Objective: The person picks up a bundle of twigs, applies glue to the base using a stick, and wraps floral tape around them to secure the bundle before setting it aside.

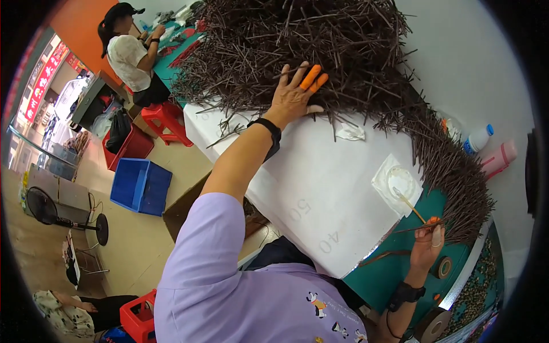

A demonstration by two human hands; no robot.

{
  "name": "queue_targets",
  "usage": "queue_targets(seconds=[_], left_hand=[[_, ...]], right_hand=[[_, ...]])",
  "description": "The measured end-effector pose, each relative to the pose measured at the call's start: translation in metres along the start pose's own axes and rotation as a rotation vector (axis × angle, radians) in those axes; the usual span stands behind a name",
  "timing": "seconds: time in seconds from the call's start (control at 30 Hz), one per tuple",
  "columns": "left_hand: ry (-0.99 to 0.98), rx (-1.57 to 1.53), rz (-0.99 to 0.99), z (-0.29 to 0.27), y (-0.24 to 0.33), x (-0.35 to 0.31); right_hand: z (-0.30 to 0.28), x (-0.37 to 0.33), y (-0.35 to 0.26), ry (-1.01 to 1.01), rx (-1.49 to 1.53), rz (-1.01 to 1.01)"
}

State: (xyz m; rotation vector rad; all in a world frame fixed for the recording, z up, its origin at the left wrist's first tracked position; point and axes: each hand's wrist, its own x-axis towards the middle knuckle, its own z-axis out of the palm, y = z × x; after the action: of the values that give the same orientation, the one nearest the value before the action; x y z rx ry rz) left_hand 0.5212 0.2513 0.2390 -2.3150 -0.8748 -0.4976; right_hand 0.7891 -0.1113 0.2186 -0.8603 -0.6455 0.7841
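My left hand (294,94) lies with fingers spread on the near edge of a big heap of dark brown twigs (309,40). Two of its fingers wear orange finger covers. At the right, my right hand (428,243) is closed around a thin wooden stick (414,210) with a pale tip, perhaps a brush. That tip is at a round white patch of paste (402,180) on a white square sheet. Something thin and brown, like a twig, also sticks out leftward from the right hand's fingers. Orange covers show on this hand too.
White paper (320,188) covers much of the green table (377,286). More twigs (457,183) run down the right edge. A tape roll (443,267), a crumpled tissue (350,132) and a white bottle (479,139) are nearby. A blue bin (140,186) stands on the floor; another person (130,57) sits at far left.
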Motion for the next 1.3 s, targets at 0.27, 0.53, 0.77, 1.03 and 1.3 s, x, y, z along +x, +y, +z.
queue_targets(seconds=[0.27,0.53,0.77,1.03,1.3], left_hand=[[0.001,0.018,-0.011,0.005,-0.004,0.01],[-0.034,-0.056,-0.088,-0.032,0.013,-0.011],[0.068,-0.203,-0.219,-0.056,0.044,-0.043],[0.097,-0.642,-0.441,-0.083,0.022,-0.102],[-0.735,-0.606,-0.56,-0.051,-0.112,-0.16]], right_hand=[[-0.013,0.0,-0.007,0.061,0.07,-0.045],[-0.018,0.004,-0.006,0.051,0.099,-0.033],[-0.017,0.002,-0.008,0.033,0.14,0.049],[-0.038,0.013,-0.001,-0.025,0.2,0.115],[-0.04,0.011,0.002,-0.01,0.154,0.116]])
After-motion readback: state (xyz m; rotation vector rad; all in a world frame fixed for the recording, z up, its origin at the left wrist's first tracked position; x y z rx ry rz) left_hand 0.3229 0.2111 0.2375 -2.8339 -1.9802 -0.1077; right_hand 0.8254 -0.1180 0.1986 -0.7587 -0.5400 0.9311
